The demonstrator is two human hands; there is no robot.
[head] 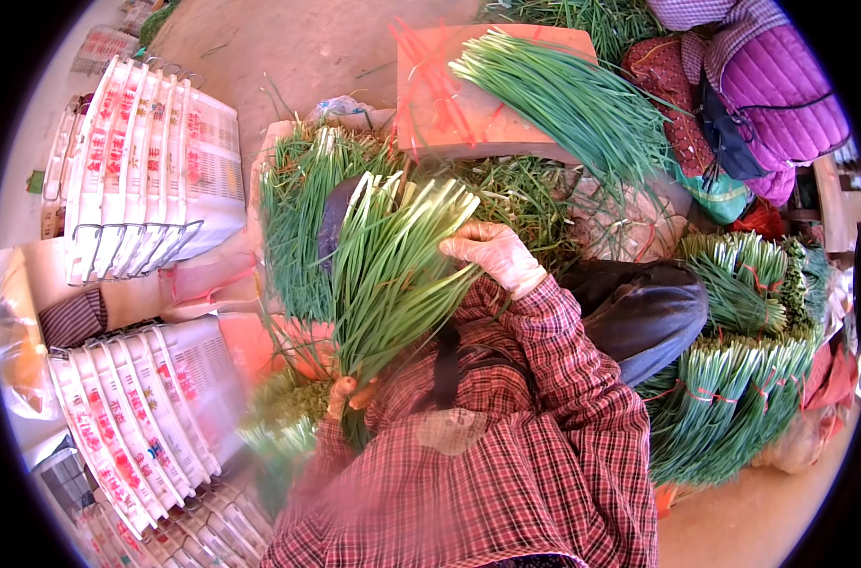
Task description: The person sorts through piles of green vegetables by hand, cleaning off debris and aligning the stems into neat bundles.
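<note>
A loose bunch of garlic chives [395,270] lies fanned across my lap, its pale stem ends pointing away from me. My left hand [349,397] is closed around the leafy lower end of this bunch. At the bunch's right edge is my gloved right hand [498,255], thumb and fingers together near the stems; whether it pinches any stalk cannot be told. Beyond, another pile of chives [572,106] rests on an orange block [501,138], beside several loose red ties [437,92]. More untied chives [299,227] lie to the left of the held bunch.
Stacked white plastic crates [154,170] stand at the left, with a second stack [147,419] nearer. Red-tied chive bundles [728,397] stand at the right. Trimmed leaf scraps [523,206] cover the ground ahead. A person in a purple quilted garment [778,92] sits at the upper right.
</note>
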